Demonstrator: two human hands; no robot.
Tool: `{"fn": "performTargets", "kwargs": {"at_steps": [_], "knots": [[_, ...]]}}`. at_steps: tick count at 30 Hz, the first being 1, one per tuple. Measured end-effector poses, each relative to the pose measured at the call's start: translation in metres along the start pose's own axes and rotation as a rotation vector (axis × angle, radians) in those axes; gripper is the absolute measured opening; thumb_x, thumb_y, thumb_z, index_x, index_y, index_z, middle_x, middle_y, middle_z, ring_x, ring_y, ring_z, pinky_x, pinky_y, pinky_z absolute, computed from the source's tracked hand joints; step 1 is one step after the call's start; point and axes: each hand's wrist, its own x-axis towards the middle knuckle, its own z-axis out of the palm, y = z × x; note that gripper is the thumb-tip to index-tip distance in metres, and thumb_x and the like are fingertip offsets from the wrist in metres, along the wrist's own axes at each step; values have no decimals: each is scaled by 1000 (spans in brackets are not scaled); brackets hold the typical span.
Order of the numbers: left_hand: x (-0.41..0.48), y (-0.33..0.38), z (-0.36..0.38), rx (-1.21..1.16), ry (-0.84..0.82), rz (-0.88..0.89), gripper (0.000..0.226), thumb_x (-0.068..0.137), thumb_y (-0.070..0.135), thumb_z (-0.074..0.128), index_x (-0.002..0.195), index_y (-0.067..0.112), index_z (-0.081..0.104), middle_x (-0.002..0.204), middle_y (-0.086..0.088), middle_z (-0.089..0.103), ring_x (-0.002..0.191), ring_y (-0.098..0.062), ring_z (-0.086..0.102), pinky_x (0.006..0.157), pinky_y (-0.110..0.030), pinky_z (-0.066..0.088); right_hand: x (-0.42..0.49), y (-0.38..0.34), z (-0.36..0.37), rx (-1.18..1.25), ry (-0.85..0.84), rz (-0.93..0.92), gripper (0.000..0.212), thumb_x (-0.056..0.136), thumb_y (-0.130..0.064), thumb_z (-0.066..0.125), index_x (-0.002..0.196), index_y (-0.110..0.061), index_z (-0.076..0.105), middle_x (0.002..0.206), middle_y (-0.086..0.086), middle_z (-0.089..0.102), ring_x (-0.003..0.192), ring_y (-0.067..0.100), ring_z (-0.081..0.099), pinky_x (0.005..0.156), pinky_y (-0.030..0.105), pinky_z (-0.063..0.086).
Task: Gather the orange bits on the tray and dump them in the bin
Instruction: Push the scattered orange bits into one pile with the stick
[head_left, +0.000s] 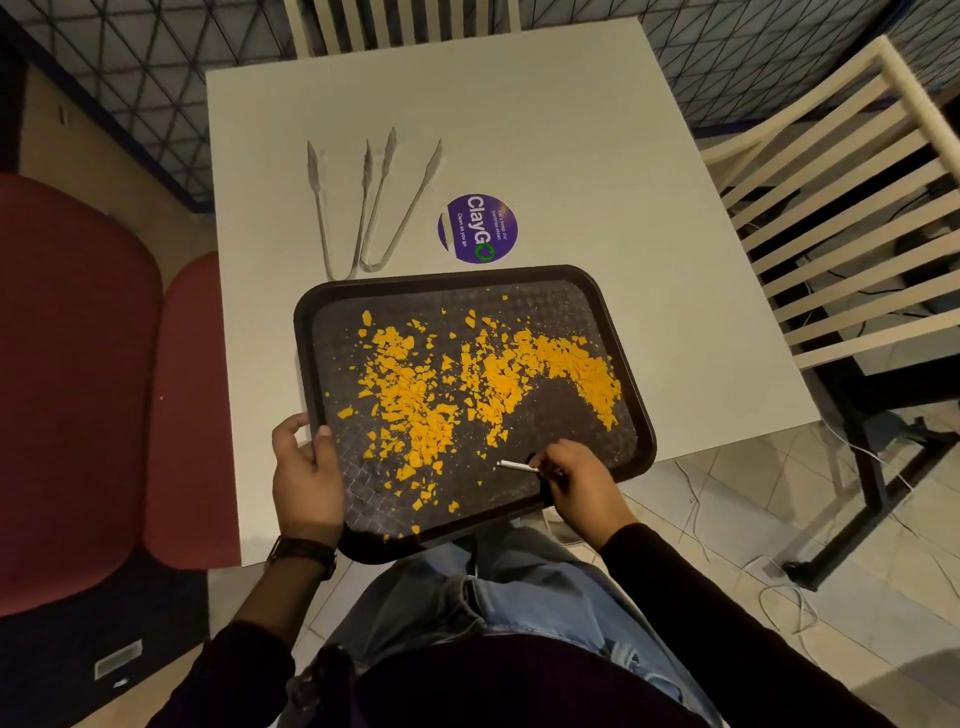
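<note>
Orange bits (467, 374) scattered over dark tray (631, 415), thick band from tray's left side across to right edge, few strays near front edge. Tray at worktop (571, 130) front edge, near corner overhanging my lap. My left hand (306, 478) closed on tray's left rim, thumb on top. My right hand (576, 478) pinching small white stick (517, 466) over tray's front right. Two tongs (363, 208) and purple sticker (480, 228) behind tray. Bin out of view.
</note>
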Motion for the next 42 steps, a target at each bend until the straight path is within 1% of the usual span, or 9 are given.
{"fn": "performTargets", "kwargs": {"at_steps": [4,7,12,18,21,25,27,32,42], "knots": [[0,-1,0,-5,-2,-5,28,98,25,41,124,14,38,80,-17,58,68,-24,52,58,-26,38,16,-8,2,24,58,20,9,83,0,56,83,-6,63,82,13,59,81,25,52,75,38,45],[-1,-2,0,6,1,4,27,98,24,41,123,13,39,76,-18,56,69,-25,52,57,-26,36,36,-13,0,117,151,162,14,83,3,54,87,-7,63,89,12,60,85,22,53,78,34,45],[-3,-5,1,0,3,-3,27,98,23,42,123,12,38,76,-18,55,69,-25,51,58,-27,37,62,-15,-8,195,269,322,20,83,5,47,88,-9,60,81,7,57,75,22,51,67,28,40],[-4,-3,1,-16,4,3,27,98,25,42,122,14,39,76,-17,56,70,-25,52,61,-31,37,40,-26,-12,167,153,192,16,84,3,51,89,-8,61,87,-2,55,78,11,48,68,21,39],[-4,-3,1,-22,5,-3,26,98,25,42,122,15,39,76,-18,56,70,-25,52,64,-33,39,28,-26,-4,103,87,116,15,83,2,54,86,-10,62,89,2,58,82,13,50,73,23,43],[-7,-3,0,-19,0,-1,26,98,25,42,122,15,38,77,-20,58,70,-25,54,64,-34,40,42,-23,-2,172,161,215,15,82,3,53,87,-8,62,88,3,57,82,16,52,70,20,41],[-9,-3,0,-22,-5,-6,26,98,25,42,122,15,38,77,-21,58,71,-26,54,68,-37,41,55,-21,-5,207,214,248,16,82,3,52,88,-6,63,91,8,60,84,20,54,74,25,43],[-13,-3,0,-23,2,-6,25,98,24,43,121,14,38,84,-34,62,72,-29,56,71,-46,47,87,-12,-14,211,278,342,16,86,-1,52,96,-6,64,96,14,64,86,26,58,75,25,40],[-12,-3,0,-20,12,24,25,98,24,43,120,14,40,81,-34,60,70,-27,54,67,-38,41,45,-18,-2,212,183,234,18,85,-1,53,93,-13,63,90,1,56,81,14,51,74,23,38]]}}
